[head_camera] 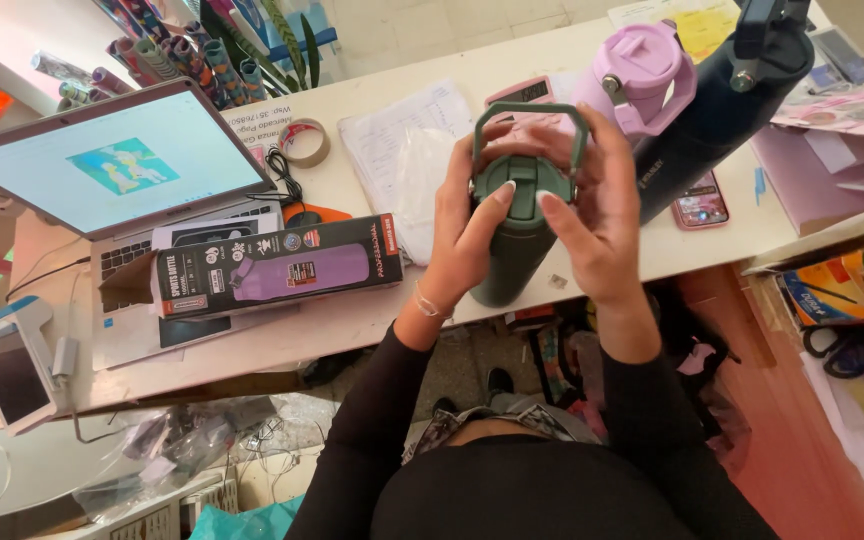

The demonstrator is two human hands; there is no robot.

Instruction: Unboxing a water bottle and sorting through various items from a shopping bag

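Cluttered white desk (352,320) lies below you; your left hand (467,235) and right hand (592,215) both clasp the green bottle (517,235) upright over its front edge. It looks rigid, smooth, likely slippery; grip the body.

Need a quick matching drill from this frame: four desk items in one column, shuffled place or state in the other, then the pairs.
Items:
1. green bottle
2. pink bottle
3. tape roll
4. black box

Places or states:
A. lying across the laptop keyboard
B. held in both hands, left hand and right hand, at the desk edge
C. flat on the desk just right of the laptop screen
D. leaning beside the dark navy bottle

Pairs: 1-B, 2-D, 3-C, 4-A
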